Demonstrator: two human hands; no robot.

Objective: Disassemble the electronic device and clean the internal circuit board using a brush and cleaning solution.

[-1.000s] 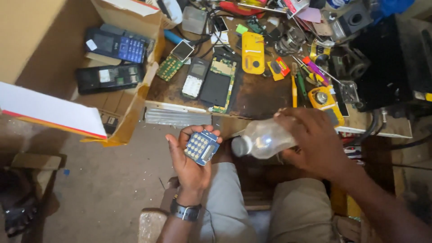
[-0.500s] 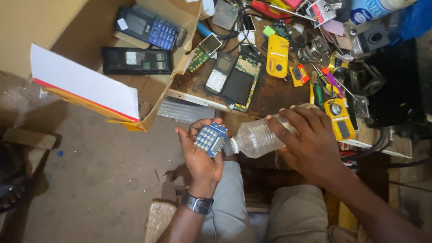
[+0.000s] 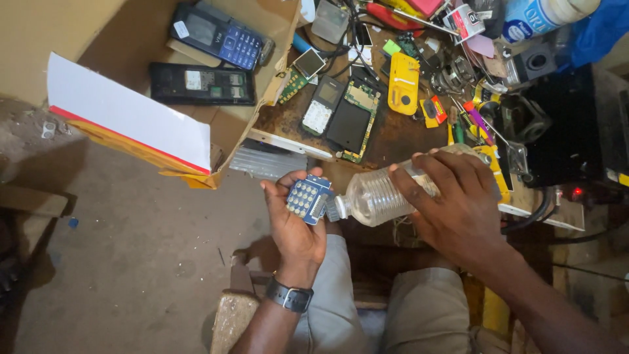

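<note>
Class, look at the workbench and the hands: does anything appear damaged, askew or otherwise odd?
Yes. The left hand holds a bare blue keypad board, out of any casing. The right hand tips a clear plastic bottle sideways, neck against it. On the bench, an opened phone shows its circuit board.

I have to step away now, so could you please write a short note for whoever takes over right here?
Left hand: holds a small blue keypad board, palm up, over the lap.
Right hand: grips a clear plastic bottle on its side, neck against the board's edge.
Bench: opened phones, a yellow case and tools lie there; two phones sit in the cardboard box.
Done: board and bottle brought together.
Left: no liquid visible on the board yet; cannot tell if the bottle is capped.
</note>
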